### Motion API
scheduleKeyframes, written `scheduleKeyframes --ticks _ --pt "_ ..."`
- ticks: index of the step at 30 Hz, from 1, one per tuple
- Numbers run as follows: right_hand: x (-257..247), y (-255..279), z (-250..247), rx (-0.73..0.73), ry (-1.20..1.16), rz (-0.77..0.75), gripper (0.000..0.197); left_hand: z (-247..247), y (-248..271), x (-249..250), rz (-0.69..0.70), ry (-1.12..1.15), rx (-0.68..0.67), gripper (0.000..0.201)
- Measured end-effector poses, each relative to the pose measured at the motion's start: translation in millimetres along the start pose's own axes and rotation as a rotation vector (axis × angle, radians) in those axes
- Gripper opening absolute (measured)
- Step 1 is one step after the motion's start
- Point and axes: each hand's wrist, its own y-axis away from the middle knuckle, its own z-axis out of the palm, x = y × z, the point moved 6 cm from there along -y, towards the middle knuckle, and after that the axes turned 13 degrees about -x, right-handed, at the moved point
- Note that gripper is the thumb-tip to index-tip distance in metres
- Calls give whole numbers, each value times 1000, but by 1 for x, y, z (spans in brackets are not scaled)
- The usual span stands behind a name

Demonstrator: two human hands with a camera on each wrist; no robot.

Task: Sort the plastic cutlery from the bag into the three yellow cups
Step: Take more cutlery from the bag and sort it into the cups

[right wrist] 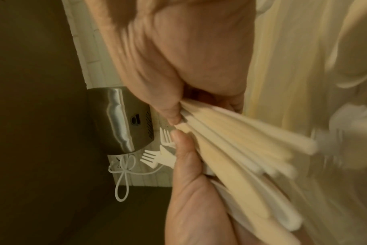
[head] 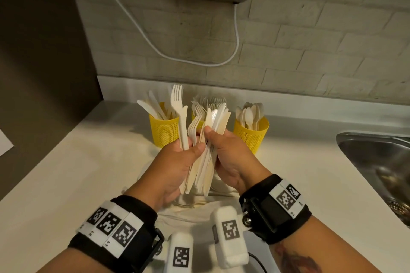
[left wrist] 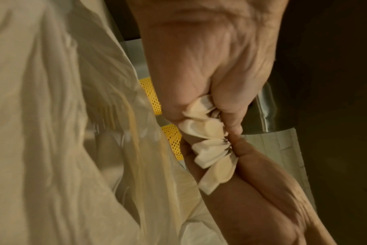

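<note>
Both hands grip one mixed bundle of cutlery (head: 205, 157) above the counter (head: 77, 175). Left hand (head: 177, 166), fingers curled, holds the fork side, one fork (head: 180, 113) standing tallest; right hand (head: 230, 159), thumb pressed on top, pinches the knife side. Bundle hangs over the bag (head: 199, 208), which lies crumpled near the counter's front edge. Three yellow cups stand toward the back edge: left cup (head: 164, 131) with knives, middle cup (head: 197, 121) with forks, largely hidden by the bundle, right cup (head: 251, 137) with spoons. Step in hand, as judged: separating forks from knives within the bundle. Next move calls for drawing one kind free without spilling the rest, then dropping it handle-down into its matching cup.
</note>
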Motion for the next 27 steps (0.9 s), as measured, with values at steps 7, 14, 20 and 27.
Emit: scheduleKeyframes --ticks 7,14,20,27 --pt "-20 -7 -1 68 -235 -120 22 -1 2 2 -36 200 -51 25" --pt "-64 -9 -12 116 -239 -271 10 -4 6 2 -58 190 -73 23" --pt "-52 -13 9 -181 148 8 14 5 15 4 -134 158 -369 25" --pt "-42 -14 18 -354 30 155 12 7 25 0 -239 224 -518 32"
